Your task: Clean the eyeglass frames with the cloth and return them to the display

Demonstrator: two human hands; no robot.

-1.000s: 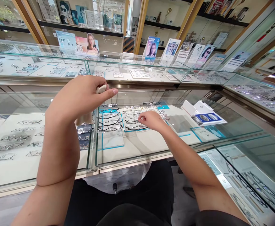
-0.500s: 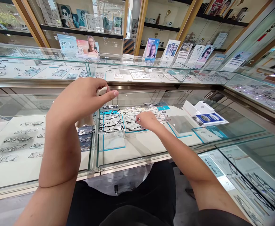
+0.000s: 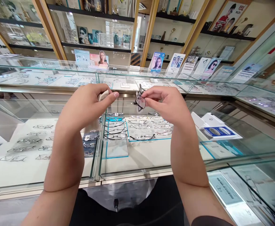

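A pair of dark-rimmed glasses (image 3: 140, 102) hangs in the air over the display case, pinched between the thumb and fingers of my right hand (image 3: 164, 100). Facing it at about the same height, my left hand (image 3: 86, 102) is closed around a pale, bunched cloth (image 3: 103, 95); most of the cloth is hidden by the fingers. The two hands are apart, and the cloth does not touch the glasses. Below them, rows of eyeglass frames (image 3: 115, 137) lie on blue-edged trays (image 3: 117, 150) in the glass case.
A glass partition (image 3: 96, 163) divides the case, with more glasses (image 3: 29, 148) on its left side. An opened white box (image 3: 216, 128) stands at the right. Another glass counter (image 3: 64, 80) with several upright advertising cards (image 3: 156, 61) runs behind.
My right hand has lifted the glasses up from the tray to the height of my left hand. The left hand stays closed on the cloth. The view has tilted up slightly.
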